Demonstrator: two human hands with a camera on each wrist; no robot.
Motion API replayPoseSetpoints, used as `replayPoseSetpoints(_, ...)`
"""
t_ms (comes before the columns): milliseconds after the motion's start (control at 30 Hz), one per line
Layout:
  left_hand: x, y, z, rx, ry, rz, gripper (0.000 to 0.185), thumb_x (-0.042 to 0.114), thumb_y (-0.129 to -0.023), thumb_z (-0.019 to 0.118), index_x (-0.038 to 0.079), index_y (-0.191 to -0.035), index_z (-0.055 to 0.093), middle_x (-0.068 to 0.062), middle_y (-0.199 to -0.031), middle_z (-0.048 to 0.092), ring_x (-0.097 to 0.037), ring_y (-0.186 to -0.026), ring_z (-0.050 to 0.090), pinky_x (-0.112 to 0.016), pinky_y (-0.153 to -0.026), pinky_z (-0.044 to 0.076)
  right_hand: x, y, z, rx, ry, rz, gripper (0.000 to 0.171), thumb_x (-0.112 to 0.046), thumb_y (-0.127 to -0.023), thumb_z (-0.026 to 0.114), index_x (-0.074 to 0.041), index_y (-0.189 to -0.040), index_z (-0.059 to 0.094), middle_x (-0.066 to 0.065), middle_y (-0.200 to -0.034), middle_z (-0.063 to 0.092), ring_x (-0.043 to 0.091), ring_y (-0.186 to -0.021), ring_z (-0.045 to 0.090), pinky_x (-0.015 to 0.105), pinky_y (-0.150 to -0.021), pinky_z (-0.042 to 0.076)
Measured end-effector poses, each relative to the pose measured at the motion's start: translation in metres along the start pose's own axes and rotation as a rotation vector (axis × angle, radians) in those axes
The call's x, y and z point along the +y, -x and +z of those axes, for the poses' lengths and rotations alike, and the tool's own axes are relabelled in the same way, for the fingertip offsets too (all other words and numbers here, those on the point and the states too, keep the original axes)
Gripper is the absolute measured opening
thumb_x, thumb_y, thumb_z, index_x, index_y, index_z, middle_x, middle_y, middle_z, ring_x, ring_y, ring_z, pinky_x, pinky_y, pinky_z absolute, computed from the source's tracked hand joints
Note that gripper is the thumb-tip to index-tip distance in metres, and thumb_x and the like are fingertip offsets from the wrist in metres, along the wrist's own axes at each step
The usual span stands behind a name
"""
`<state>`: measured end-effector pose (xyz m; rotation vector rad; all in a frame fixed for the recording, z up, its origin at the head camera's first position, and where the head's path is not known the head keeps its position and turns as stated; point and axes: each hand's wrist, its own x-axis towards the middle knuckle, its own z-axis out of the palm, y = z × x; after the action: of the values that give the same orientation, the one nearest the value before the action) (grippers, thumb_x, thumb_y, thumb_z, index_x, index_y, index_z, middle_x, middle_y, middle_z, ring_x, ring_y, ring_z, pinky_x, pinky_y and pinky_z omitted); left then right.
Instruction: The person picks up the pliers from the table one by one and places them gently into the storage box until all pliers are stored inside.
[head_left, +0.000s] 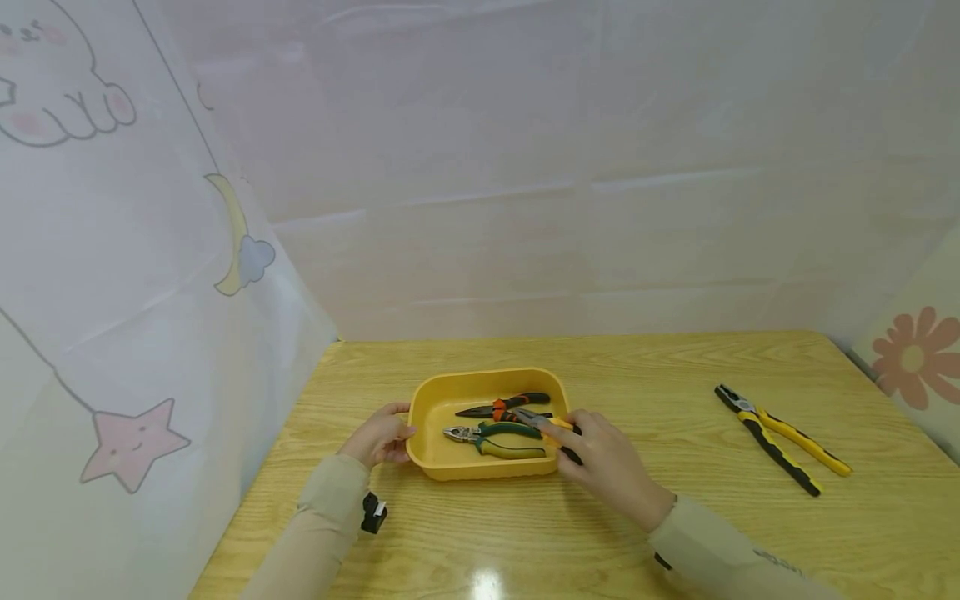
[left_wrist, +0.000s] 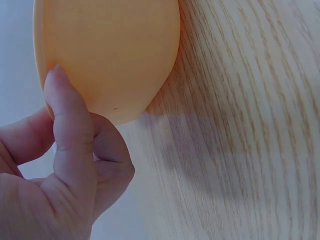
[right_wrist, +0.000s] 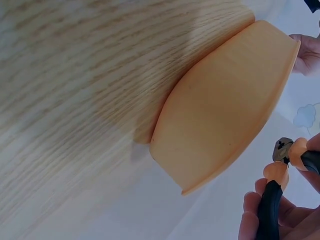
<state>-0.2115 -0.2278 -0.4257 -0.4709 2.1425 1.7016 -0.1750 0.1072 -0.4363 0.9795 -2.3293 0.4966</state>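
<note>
The right hand (head_left: 611, 467) grips yellow-black pliers (head_left: 546, 423) over the yellow tray (head_left: 450, 471) (right rim); the left hand (head_left: 381, 435) grasps its left rim.

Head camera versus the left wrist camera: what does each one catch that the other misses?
Only the head view shows the pliers in the yellow tray, the right hand gripping yellow-handled pliers, and spare pliers apart on the table. Only the left wrist view shows the tray's underside close up. Both show the left hand holding the tray.
</note>
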Motion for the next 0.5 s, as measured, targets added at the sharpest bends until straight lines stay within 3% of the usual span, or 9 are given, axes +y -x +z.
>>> replayPoseSetpoints(267, 0.0, 0.001, 0.0, 0.0, 0.005, 0.004, 0.048, -0.003, -0.098, 0.047, 0.002, -0.145, 0.035, -0.017, -0.085, 0.058, -0.014, -0.054, 0.051, -0.021, -0.045, 0.046, 0.001, -0.003, 0.009, 0.021, 0.019, -0.077, 0.045, -0.006, -0.074, 0.077, -0.012, -0.118, 0.072, 0.011, -0.092, 0.059, 0.018, -0.073, 0.05, 0.028, -0.057, 0.042)
replayPoseSetpoints(500, 0.0, 0.0, 0.0, 0.001, 0.009, -0.006, 0.049, -0.002, -0.099, 0.047, 0.002, -0.146, 0.034, -0.016, -0.084, 0.055, -0.014, -0.055, 0.051, -0.021, -0.046, 0.046, -0.003, -0.005, 0.011, -0.041, 0.001, -0.044, 0.041, -0.008, -0.078, 0.076, -0.013, -0.118, 0.072, 0.01, -0.095, 0.059, 0.017, -0.075, 0.048, 0.028, -0.06, 0.041)
